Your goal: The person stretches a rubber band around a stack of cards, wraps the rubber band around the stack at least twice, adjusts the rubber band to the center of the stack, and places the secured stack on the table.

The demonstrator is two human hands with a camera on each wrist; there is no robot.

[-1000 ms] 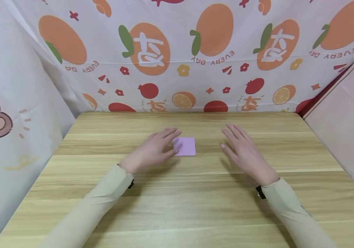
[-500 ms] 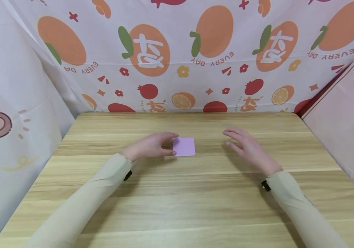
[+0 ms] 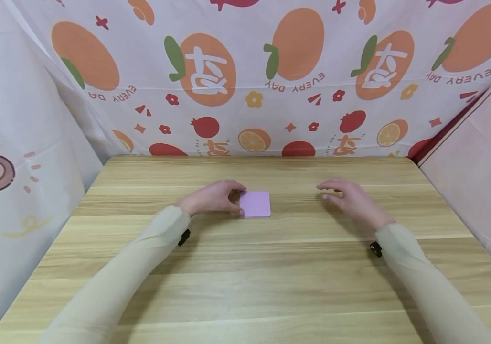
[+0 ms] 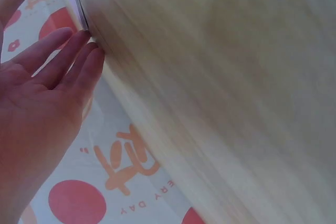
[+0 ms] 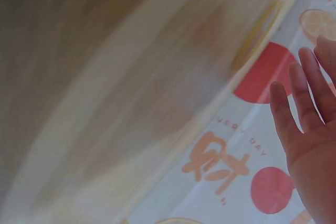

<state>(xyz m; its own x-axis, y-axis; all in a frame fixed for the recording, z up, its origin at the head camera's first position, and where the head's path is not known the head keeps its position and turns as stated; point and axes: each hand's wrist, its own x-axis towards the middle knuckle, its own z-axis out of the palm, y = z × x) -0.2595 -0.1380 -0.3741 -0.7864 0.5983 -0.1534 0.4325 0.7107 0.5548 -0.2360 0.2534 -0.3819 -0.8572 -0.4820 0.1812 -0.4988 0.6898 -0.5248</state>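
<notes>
A flat lilac square pad with rounded corners lies on the wooden table. Its edge appears in the left wrist view as thin light and dark layers. My left hand grips its left side, with the fingers at the far left corner and the thumb at the near one. In the left wrist view the fingertips meet the pad's end close to the table surface. To the right, apart from the pad, my right hand hovers over the table with fingers loosely bent and nothing in it.
The wooden table ends at the back against a white cloth printed with fruit. Another white cloth hangs on the left, and a pale pink panel stands along the right side.
My left hand has drawn in from over the pad to its left edge, thumb and fingers closing onto the corners. My right hand has moved slightly right, its fingers bending. The pad stays put.
</notes>
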